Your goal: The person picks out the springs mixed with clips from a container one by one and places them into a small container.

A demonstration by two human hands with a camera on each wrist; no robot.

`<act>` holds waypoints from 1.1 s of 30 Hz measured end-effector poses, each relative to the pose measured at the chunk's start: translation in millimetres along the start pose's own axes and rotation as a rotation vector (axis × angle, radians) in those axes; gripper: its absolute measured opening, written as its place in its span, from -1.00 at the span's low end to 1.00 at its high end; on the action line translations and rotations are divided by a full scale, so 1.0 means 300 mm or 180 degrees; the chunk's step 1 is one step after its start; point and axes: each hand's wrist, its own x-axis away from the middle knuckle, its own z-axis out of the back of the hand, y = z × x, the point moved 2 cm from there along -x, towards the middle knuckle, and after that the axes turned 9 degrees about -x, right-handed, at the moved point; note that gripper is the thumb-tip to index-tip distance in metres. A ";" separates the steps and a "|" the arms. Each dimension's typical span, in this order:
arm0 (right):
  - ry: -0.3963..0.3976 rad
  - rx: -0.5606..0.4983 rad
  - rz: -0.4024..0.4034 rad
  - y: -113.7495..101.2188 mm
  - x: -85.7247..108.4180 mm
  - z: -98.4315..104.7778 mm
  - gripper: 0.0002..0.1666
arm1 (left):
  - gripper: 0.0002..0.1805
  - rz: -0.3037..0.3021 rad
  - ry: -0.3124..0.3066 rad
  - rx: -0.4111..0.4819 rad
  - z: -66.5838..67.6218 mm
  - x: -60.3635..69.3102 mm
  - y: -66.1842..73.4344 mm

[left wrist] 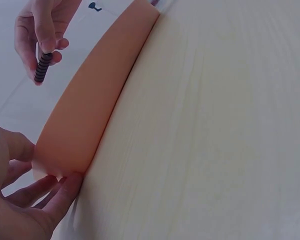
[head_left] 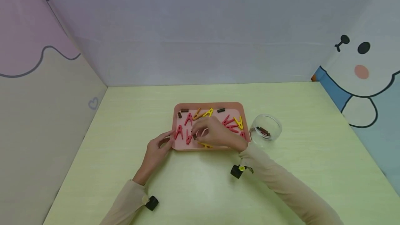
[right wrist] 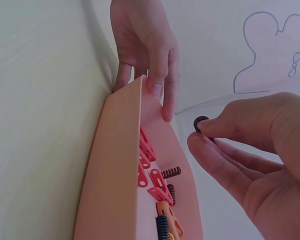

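My right hand is over the pink tray, pinching a small dark coil spring between thumb and fingertips. The left wrist view shows this spring held above the tray wall. At the tray's near left corner, my left hand grips the wall, with fingers on both sides of it. Red plastic clips, yellow clips and an orange clip lie scattered in the tray. Several loose dark springs lie among them. The right hand and forearm hide part of the tray's middle and right.
Just right of the tray stands a round clear bowl with several dark springs at its bottom. Both stand on a pale wooden table. A plain wall rises behind, and printed panels flank the table.
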 end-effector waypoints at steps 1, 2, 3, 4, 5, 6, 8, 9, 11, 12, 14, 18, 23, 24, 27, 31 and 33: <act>0.0006 0.0017 -0.0015 -0.003 0.005 0.004 -0.83 | -0.61 0.0000 0.0002 0.0011 0.000 0.000 0.000; 0.0018 0.0023 -0.0034 -0.005 0.009 0.008 -0.83 | -0.61 -0.0001 0.0004 0.0027 0.000 0.000 0.001; 0.0029 0.0027 -0.0043 -0.008 0.014 0.012 -0.83 | -0.61 -0.0002 0.0006 0.0046 0.001 0.000 0.000; 0.0040 0.0048 -0.0049 -0.010 0.018 0.015 -0.83 | -0.60 0.0000 0.0006 0.0064 0.000 0.000 -0.001; 0.0049 0.0054 -0.0054 -0.012 0.021 0.019 -0.83 | -0.60 0.0002 0.0004 0.0080 0.000 0.000 -0.002; 0.0066 0.0060 -0.0047 -0.014 0.025 0.023 -0.83 | -0.60 0.0008 0.0004 0.0099 0.000 0.000 -0.004; 0.0095 0.0060 -0.0026 -0.017 0.032 0.032 -0.83 | -0.60 0.0008 -0.0005 0.0129 -0.002 -0.001 -0.008; 0.0108 0.0062 -0.0029 -0.018 0.035 0.036 -0.83 | -0.59 0.0010 -0.0013 0.0133 -0.002 -0.002 -0.010; 0.0123 0.0040 -0.0021 -0.017 0.043 0.044 -0.82 | -0.59 0.0006 -0.0031 0.0148 -0.003 -0.003 -0.014; 0.0124 0.0034 -0.0020 -0.017 0.047 0.048 -0.82 | -0.59 0.0007 -0.0036 0.0162 -0.004 -0.003 -0.016; 0.0135 0.0023 -0.0031 -0.014 0.054 0.055 -0.81 | -0.58 0.0010 -0.0044 0.0191 -0.003 -0.003 -0.017; 0.0183 0.0055 0.0005 -0.007 0.067 0.069 -0.82 | -0.58 0.0018 -0.0045 0.0237 -0.003 -0.002 -0.015; 0.0291 0.0045 0.0078 -0.004 0.090 0.086 -0.82 | -0.58 -0.0003 -0.0036 0.0218 -0.004 0.000 -0.011; 0.0313 0.0052 0.0115 0.000 0.095 0.089 -0.82 | -0.58 -0.0015 -0.0038 0.0218 -0.004 0.001 -0.011; 0.0369 0.0085 0.0253 0.004 0.107 0.102 -0.81 | -0.58 -0.0023 -0.0032 0.0218 -0.003 0.002 -0.009; 0.0392 0.0103 0.0338 0.009 0.122 0.123 -0.80 | -0.58 0.0028 -0.0030 0.0156 -0.001 0.002 -0.006; 0.0372 0.0076 0.0312 0.011 0.130 0.133 -0.80 | -0.58 0.0051 -0.0027 0.0129 -0.002 0.002 -0.004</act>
